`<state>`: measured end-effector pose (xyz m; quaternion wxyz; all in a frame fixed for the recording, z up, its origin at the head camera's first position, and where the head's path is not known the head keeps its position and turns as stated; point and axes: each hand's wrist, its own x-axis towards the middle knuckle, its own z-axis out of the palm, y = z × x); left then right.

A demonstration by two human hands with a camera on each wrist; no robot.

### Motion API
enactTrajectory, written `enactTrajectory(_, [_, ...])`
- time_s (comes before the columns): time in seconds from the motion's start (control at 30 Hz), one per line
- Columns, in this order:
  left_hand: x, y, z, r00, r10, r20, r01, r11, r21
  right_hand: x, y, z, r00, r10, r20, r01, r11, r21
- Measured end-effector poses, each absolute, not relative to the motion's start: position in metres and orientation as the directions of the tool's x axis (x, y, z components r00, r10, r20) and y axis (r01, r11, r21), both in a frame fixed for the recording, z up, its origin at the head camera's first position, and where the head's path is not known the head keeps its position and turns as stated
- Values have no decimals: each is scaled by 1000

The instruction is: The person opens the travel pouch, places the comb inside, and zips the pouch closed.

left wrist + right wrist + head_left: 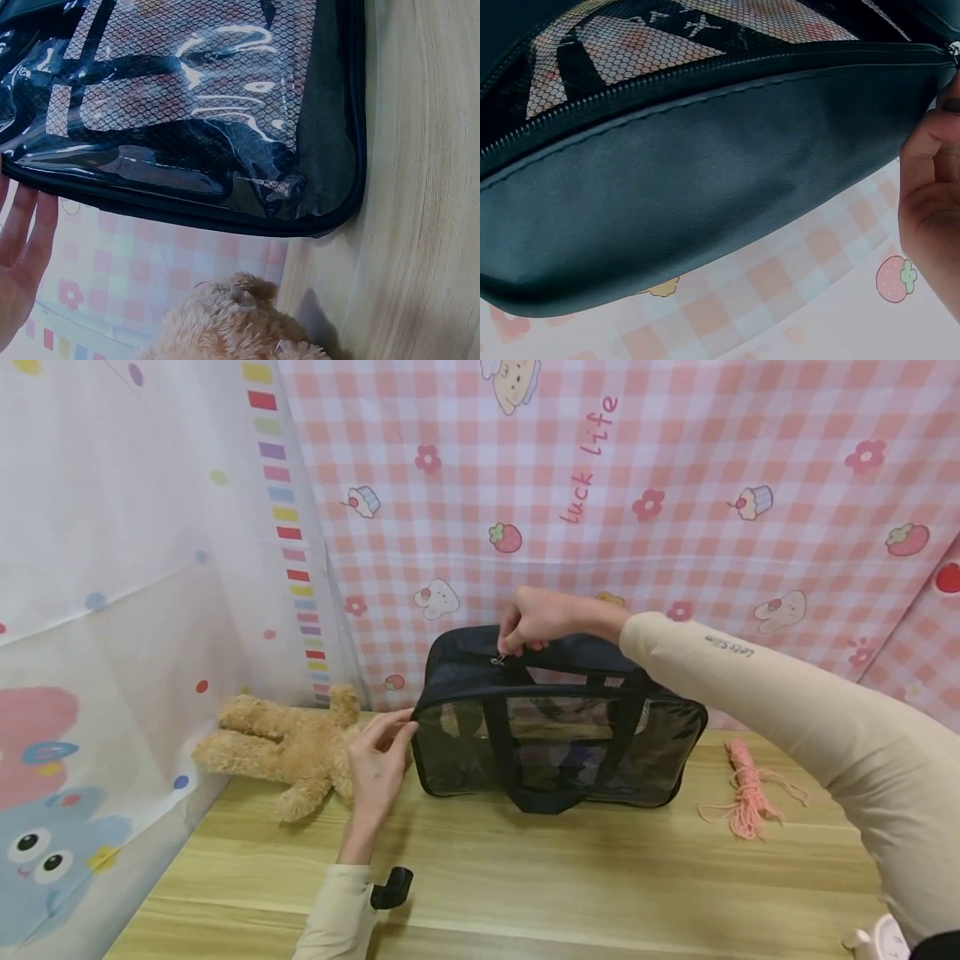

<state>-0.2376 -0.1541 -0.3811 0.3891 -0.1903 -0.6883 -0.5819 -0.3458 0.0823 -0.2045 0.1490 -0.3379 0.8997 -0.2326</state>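
Head view: the bag (559, 727) stands upright, long axis left-to-right; right hand (534, 617) pinches its zipper pull (498, 659), left hand (377, 767) its left edge (417, 752).

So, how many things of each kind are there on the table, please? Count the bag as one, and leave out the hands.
Black bag: 1
Plush toy: 1
Pink cord bundle: 1
Clock, partly hidden: 1
Total: 4

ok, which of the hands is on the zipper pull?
The right hand: it pinches the zipper pull atop the bag; the left hand is at the bag's side edge.
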Motion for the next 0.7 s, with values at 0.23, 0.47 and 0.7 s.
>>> enactTrajectory(0.23, [-238, -152, -382, -632, -190, 752, 709, 251, 659, -345, 92, -206, -725, -681, -104, -546, 660, -516])
enactTrajectory(0.47, [-239, -153, -381, -612, -197, 766, 721, 258, 643, -345, 111, -206, -743, -657, -126, -524, 688, -502])
enactTrajectory(0.7, [-238, -151, -382, -603, -186, 776, 731, 261, 631, -343, 123, -207, -753, -643, -137, -513, 705, -490])
